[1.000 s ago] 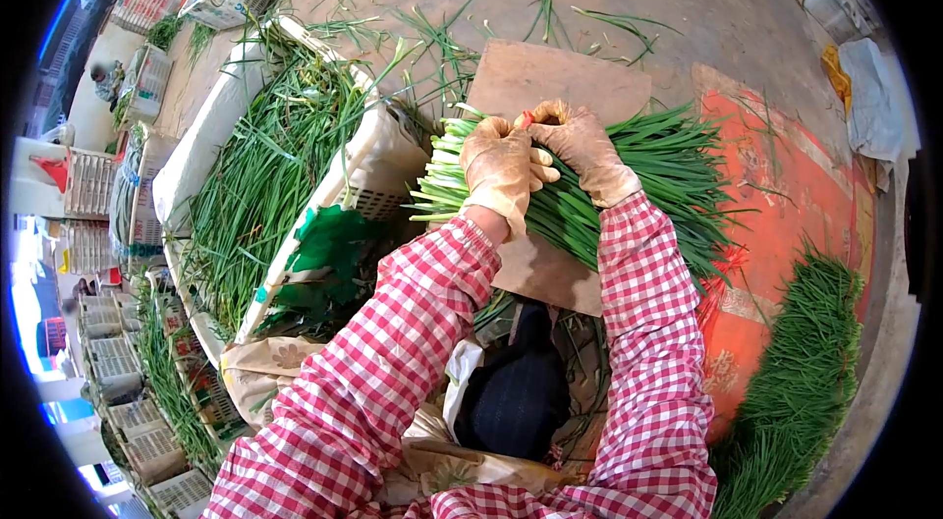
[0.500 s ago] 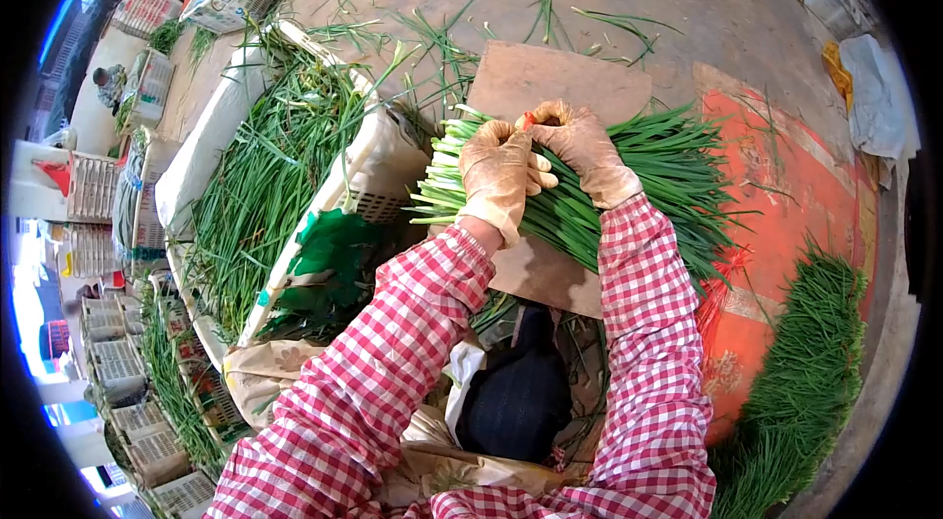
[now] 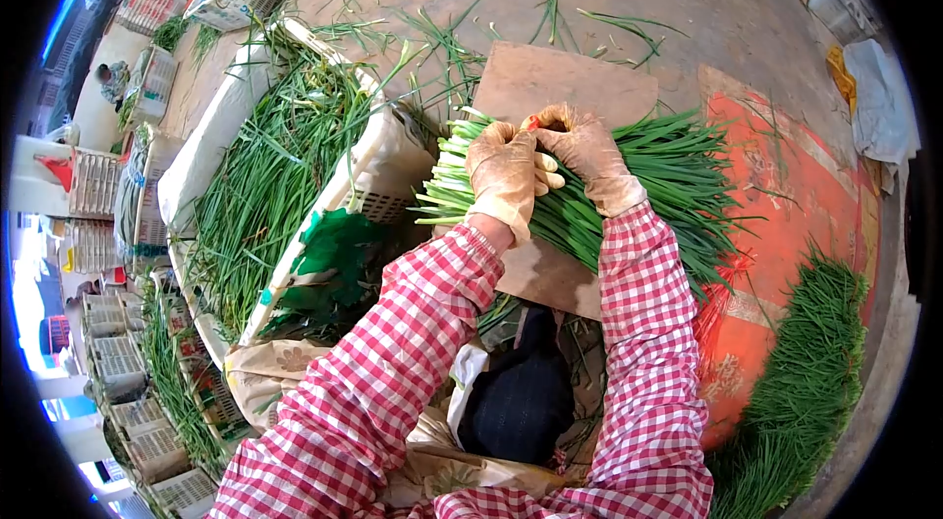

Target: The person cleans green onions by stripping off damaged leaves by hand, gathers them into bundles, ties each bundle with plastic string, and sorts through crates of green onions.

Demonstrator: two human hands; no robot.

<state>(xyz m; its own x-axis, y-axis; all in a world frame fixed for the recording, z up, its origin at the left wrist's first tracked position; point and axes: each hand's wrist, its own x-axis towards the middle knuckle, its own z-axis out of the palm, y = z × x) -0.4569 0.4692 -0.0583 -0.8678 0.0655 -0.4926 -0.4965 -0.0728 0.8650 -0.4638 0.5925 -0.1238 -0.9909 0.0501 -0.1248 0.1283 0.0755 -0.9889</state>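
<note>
A thick bundle of garlic chives point(image 3: 666, 165) lies across a brown board point(image 3: 565, 85), pale stem ends to the left and green leaves to the right. My left hand point(image 3: 499, 173), in a stained pale glove, rests over the stems with its thumb and fingertips pinched together. Against it, my right hand point(image 3: 582, 151), gloved the same way, is closed with bent fingers. A bit of red tie point(image 3: 531, 122) shows between the two hands' fingertips on top of the bundle. How the tie runs around the chives is hidden by the hands.
Left of the board stands a white crate point(image 3: 356, 161) heaped with loose chives point(image 3: 265, 175). To the right, an orange sack point(image 3: 751, 323) carries red strings point(image 3: 722, 298) and a row of chives point(image 3: 810, 372). Stacked crates point(image 3: 118, 352) line the far left, where a person point(image 3: 113, 79) is visible.
The view has shifted slightly, moving the scene a few pixels to the right. Both hands stay at the same spot on the bundle, pinching close together with little finger movement.
</note>
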